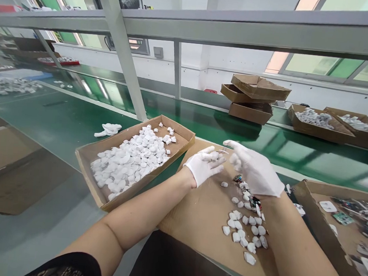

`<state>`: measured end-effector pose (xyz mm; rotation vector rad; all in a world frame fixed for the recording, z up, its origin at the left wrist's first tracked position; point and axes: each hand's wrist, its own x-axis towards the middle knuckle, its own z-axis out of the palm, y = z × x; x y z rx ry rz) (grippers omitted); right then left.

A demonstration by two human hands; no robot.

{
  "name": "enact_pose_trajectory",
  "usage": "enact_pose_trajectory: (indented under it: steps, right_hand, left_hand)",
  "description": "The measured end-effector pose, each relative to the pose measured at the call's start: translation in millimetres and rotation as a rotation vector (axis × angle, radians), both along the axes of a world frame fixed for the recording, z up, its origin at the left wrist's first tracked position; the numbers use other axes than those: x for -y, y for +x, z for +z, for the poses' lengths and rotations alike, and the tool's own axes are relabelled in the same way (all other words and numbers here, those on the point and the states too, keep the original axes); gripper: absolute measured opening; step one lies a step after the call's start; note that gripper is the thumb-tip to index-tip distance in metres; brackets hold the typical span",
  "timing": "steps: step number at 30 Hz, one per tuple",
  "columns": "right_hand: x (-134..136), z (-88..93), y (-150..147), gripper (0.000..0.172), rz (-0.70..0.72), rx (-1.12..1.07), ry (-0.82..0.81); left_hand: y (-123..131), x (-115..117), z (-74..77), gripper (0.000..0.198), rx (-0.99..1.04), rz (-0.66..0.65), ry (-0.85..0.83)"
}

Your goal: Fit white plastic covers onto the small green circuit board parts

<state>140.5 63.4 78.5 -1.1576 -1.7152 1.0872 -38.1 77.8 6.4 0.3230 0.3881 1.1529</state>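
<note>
Both hands wear white gloves over a brown cardboard sheet [196,216]. My left hand [205,164] is spread, palm partly up, with a small thin piece at its fingers. To its right my right hand [254,165] has its index finger stretched out, the other fingers curled; what they hold, if anything, is too small to name. Below the right hand lie small circuit parts [256,203] and several small white pieces [241,234]. Left of the sheet stands a cardboard tray [188,140] with a heap of white pieces [130,159].
A cardboard box [304,196] with circuit boards and white covers stands at the right. A crumpled white glove [109,129] lies behind the left tray. Stacked boxes [250,112] and filled trays [320,132] stand behind a metal frame [126,55].
</note>
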Motion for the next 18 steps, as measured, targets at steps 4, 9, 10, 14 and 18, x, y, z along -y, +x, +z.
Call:
enact_pose_trajectory:
  steps: [4,9,10,14,18]
  right_hand:
    - [-3,-0.1,4,0.088,0.256,-0.219,-0.301]
    - [-7,-13.7,-1,0.09,0.363,-0.361,-0.522]
    - [-7,-16.2,-3,0.09,0.356,-0.365,-0.542]
    - [-6,-22.4,-6,0.099,0.312,-0.395,-0.593]
    - [-3,-25.1,-3,0.089,0.33,-0.468,-0.634]
  left_hand:
    - [3,0,2.8,0.035,-0.088,-0.095,0.066]
    - [15,5,13.5,0.035,-0.207,0.037,0.211]
    - [16,5,13.6,0.038,-0.24,0.084,0.23]
    - [18,3,6.9,0.047,-0.454,0.221,0.251]
    - [20,4,0.7,0.04,-0.563,0.304,0.335]
